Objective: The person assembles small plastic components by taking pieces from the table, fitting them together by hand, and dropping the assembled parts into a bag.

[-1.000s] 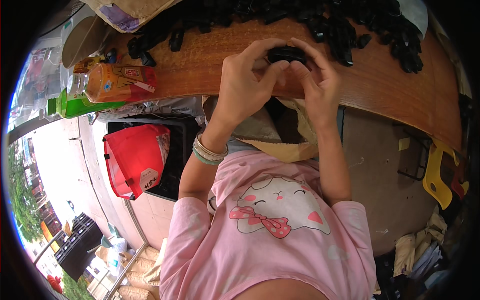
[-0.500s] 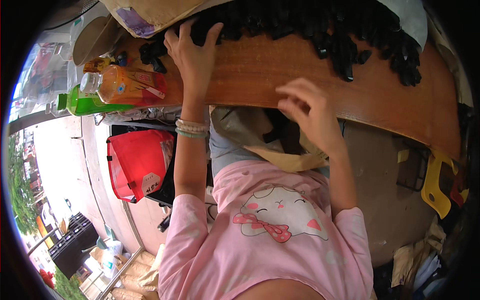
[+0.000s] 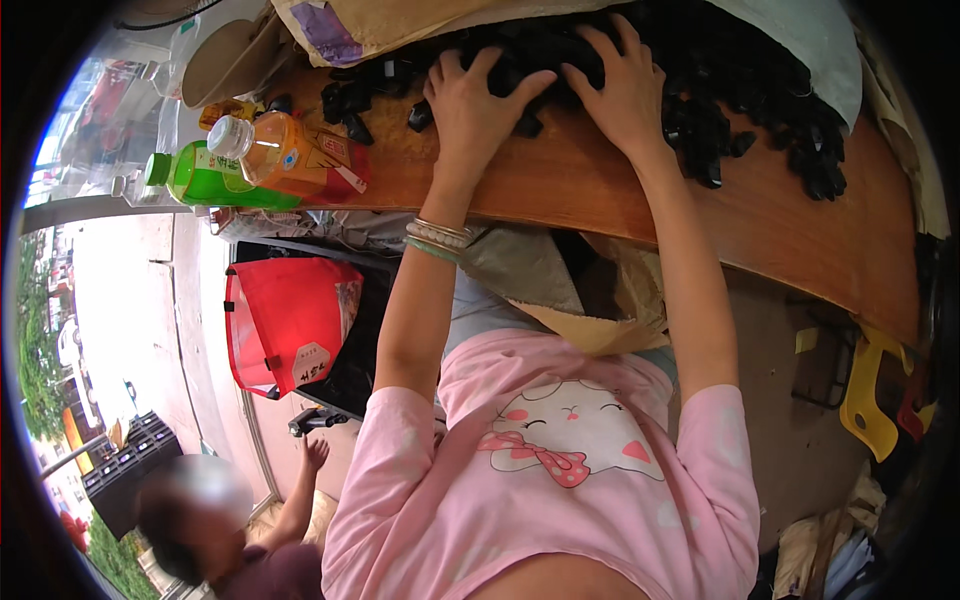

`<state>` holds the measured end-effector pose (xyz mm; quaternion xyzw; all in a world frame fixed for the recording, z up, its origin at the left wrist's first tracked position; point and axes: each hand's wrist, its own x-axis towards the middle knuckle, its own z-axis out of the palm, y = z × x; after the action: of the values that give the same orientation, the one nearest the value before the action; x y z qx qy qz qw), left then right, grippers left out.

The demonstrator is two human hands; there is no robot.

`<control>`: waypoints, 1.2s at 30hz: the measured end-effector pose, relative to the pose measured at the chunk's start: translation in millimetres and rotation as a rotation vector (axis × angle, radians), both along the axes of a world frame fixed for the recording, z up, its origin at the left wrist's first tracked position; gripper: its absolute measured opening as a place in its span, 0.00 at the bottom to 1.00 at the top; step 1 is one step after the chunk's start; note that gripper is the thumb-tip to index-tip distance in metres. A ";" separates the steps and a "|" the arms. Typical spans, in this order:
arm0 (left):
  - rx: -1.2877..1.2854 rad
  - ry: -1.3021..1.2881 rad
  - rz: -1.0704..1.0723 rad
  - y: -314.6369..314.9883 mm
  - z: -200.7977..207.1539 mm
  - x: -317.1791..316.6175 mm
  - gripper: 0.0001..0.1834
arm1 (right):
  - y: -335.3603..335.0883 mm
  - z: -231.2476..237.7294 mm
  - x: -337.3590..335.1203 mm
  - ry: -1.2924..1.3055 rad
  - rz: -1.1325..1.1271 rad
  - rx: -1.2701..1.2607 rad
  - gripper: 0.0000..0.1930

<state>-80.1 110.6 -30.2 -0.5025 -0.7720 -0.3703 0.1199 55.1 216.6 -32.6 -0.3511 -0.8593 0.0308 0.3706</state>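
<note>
A long heap of small black plastic pieces lies along the far side of the brown wooden table. My left hand reaches into its near edge, fingers spread and thumb pointing right. Beside it, my right hand rests on the heap with its fingers apart and its thumb toward the left one. Both sets of fingertips touch the black pieces or partly vanish among them. Neither hand visibly grips a piece. A few loose pieces lie left of my left hand.
An orange drink bottle and a green bottle lean at the table's left. A brown paper sack borders the heap; another hangs open at my lap. A red bag and another person are left, a yellow stool right.
My right hand has moved from above the table's near edge up onto the heap. The left hand has shifted right along the pieces. Another person has appeared at lower left.
</note>
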 end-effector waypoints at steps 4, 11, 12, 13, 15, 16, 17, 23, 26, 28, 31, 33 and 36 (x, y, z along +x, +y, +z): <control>0.085 0.055 -0.040 -13.6 -1.6 16.7 0.34 | -14.6 -8.0 14.2 0.031 0.084 0.006 0.20; 0.120 -0.107 -0.054 -41.7 -3.2 32.4 0.34 | -39.5 -9.3 39.7 0.110 0.202 -0.026 0.22; 0.190 -0.066 -0.051 -45.7 -5.7 32.3 0.34 | -43.6 -8.8 42.0 0.110 0.203 -0.028 0.22; 0.261 -0.025 -0.048 -48.3 -4.4 32.8 0.35 | -47.7 -8.6 43.9 0.157 0.196 -0.001 0.23; 0.291 0.057 -0.053 -51.3 1.4 32.7 0.35 | -57.3 -5.6 50.4 0.203 0.189 0.023 0.24; 0.323 0.143 -0.055 -53.2 4.8 33.1 0.36 | -62.9 -1.3 53.9 0.185 0.182 0.028 0.23; 0.321 0.143 -0.053 -55.4 4.4 33.8 0.36 | -66.1 0.8 56.1 0.168 0.174 0.033 0.22; 0.295 0.175 -0.167 -60.4 5.0 44.1 0.29 | -70.2 -7.4 85.9 0.249 0.047 0.034 0.22; 0.322 0.258 -0.218 -51.0 13.3 49.9 0.19 | -69.3 -3.3 90.8 0.132 0.012 0.086 0.22; 0.261 0.278 -0.345 -39.2 24.2 55.8 0.15 | -72.3 -0.5 86.7 -0.026 0.108 0.012 0.20; 0.167 0.312 -0.342 -17.4 34.6 62.1 0.15 | -78.0 0.1 84.3 -0.091 0.122 0.006 0.17; 0.082 0.424 -0.292 -4.8 40.0 59.9 0.09 | -80.4 -2.4 84.1 -0.088 0.122 0.011 0.15; -0.319 0.289 -0.404 3.6 68.4 69.4 0.10 | -83.6 -4.9 85.7 0.052 0.118 -0.015 0.12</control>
<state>-10.8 114.3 38.3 -0.7059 -0.6798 -0.1852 0.0722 140.8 133.0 -37.5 -0.3018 -0.8682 0.0683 0.3879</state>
